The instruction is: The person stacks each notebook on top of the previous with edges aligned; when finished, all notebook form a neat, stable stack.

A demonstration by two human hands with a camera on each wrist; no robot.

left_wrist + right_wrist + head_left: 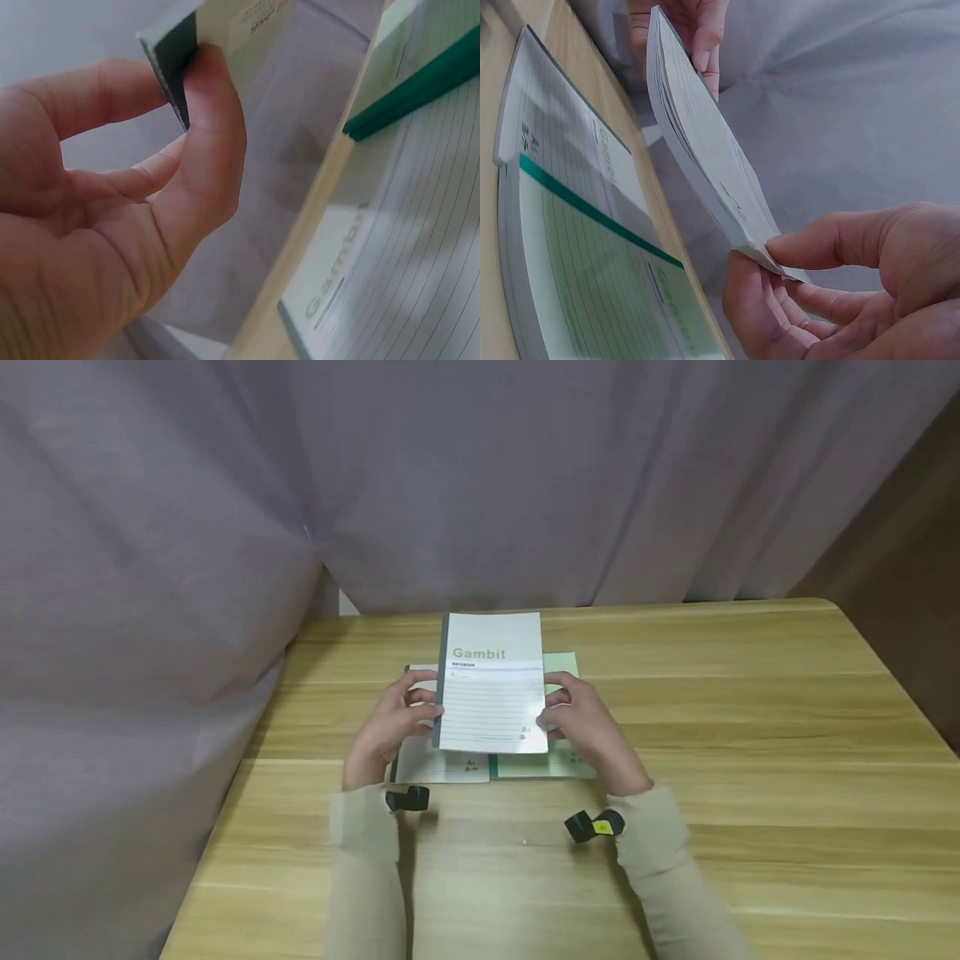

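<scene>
A white notebook [491, 693] with a dark grey spine and the word Gambit is held up between both hands. My left hand [393, 718] pinches its spine edge, thumb on one face and fingers on the other, as the left wrist view also shows. On the opposite edge, my right hand [588, 718] grips the lower corner between thumb and fingers. Beneath it lie two notebooks side by side on the table: a white one [442, 768] on the left, and a pale green one [536, 766] with a green spine on the right. The raised notebook partly covers both in the head view.
The wooden table [750, 735] reaches widely to the right and toward the front. A grey-purple curtain [487, 485] hangs along its back and left sides. Each wrist carries a small black camera [408, 798] on a strap.
</scene>
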